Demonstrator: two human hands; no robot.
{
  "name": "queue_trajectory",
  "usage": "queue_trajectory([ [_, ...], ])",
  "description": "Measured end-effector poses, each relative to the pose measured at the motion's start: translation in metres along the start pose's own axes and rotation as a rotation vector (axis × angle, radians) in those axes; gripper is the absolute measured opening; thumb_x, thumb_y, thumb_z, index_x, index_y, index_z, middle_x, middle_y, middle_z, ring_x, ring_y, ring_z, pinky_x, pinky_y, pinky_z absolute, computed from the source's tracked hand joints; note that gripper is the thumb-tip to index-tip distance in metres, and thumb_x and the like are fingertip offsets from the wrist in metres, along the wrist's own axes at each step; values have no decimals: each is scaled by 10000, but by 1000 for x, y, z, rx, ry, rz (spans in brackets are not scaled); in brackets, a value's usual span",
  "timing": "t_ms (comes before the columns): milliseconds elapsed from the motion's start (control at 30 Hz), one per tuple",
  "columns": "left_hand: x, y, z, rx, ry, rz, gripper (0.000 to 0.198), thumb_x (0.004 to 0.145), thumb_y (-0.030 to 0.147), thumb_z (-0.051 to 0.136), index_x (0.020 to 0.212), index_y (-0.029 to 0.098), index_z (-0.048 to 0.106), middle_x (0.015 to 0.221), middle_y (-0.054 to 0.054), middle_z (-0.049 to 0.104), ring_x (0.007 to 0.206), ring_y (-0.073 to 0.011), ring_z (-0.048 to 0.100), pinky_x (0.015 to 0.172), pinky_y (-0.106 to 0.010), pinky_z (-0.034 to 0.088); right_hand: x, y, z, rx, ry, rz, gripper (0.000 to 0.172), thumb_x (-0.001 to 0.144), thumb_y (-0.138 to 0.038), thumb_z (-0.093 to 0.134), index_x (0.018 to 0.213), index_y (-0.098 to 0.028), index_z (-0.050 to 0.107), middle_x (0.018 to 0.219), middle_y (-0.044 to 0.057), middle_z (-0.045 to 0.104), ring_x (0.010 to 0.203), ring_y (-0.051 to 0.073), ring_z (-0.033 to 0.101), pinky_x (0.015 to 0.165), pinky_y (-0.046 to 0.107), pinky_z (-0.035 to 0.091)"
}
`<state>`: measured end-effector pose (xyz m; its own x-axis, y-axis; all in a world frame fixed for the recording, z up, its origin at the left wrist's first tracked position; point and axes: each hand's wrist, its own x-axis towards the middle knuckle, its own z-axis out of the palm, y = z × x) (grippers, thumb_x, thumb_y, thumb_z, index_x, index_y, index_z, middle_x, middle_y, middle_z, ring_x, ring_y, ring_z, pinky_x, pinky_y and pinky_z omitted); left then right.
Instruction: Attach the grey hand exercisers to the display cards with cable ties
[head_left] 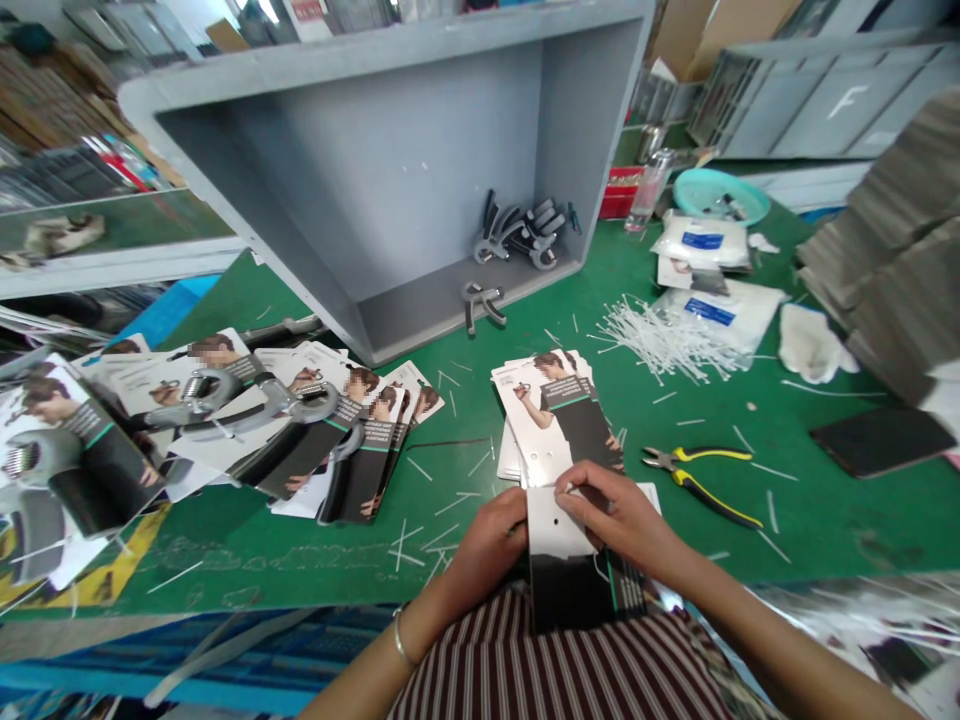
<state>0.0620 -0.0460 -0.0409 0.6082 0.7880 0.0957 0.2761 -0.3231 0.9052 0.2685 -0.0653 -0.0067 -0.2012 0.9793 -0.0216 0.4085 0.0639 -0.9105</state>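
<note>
Low at the table's front edge, my left hand point(487, 545) grips the left side of a white and black printed card point(551, 530) with small holes in it. My right hand point(619, 515) pinches at the card's upper part, thumb and forefinger together, and a thin white tie hangs below these fingers. Just beyond them lies a stack of printed cards point(562, 400). To the left, several cards point(300, 400) lie in a pile with grey and black hand grips point(202, 390) on them. Pliers with yellow and black handles point(705, 485) rest to the right.
A large grey crate point(405, 170) lies on its side with hand grips point(525, 235) inside. White ties point(660, 340) are heaped near plastic bags point(724, 310). A dark phone point(881, 440), a teal bowl point(720, 195) and stacked grey cardboard point(892, 220) are at the right.
</note>
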Motion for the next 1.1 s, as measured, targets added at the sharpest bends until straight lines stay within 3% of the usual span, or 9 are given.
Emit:
queue_trajectory([
  [267,-5,12,1,-77,63,90,275,956,172,494,1087,207,733,1081,-106,720,969,-199,657,839,-313,533,-3,-1,-10,-1,3,-3,106,936,-311,560,922,-222,615,885,19,668,832,180,612,772,279,470],
  [500,6,14,9,-166,29,113,239,934,153,531,1025,207,745,1082,-101,716,1010,-211,660,879,-321,528,-3,-3,-7,-1,-7,-15,94,945,-293,547,928,-225,609,896,15,658,844,177,603,775,275,456],
  [600,5,18,7,-135,33,99,246,937,140,517,999,205,746,1064,-92,717,998,-203,652,870,-307,515,-5,-4,-8,13,22,-2,99,944,-301,548,918,-222,602,891,11,654,838,172,604,771,269,452],
  [833,-4,17,3,-85,175,-79,145,867,119,622,940,183,730,808,-13,690,721,-129,607,702,-219,476,-6,-1,-7,7,51,31,139,941,-341,547,911,-217,600,848,3,642,779,167,591,718,264,452],
  [967,-1,15,7,-109,143,-44,169,889,122,581,853,171,739,846,-41,707,762,-145,618,729,-235,486,-6,0,-3,20,45,21,151,947,-351,536,912,-216,593,841,2,631,785,168,586,721,266,448],
  [1100,1,17,9,-140,105,-17,201,908,140,556,904,175,755,938,-76,730,834,-171,646,789,-267,511,-8,1,-2,25,53,41,152,948,-352,535,915,-214,589,847,6,621,782,167,574,712,268,440],
])
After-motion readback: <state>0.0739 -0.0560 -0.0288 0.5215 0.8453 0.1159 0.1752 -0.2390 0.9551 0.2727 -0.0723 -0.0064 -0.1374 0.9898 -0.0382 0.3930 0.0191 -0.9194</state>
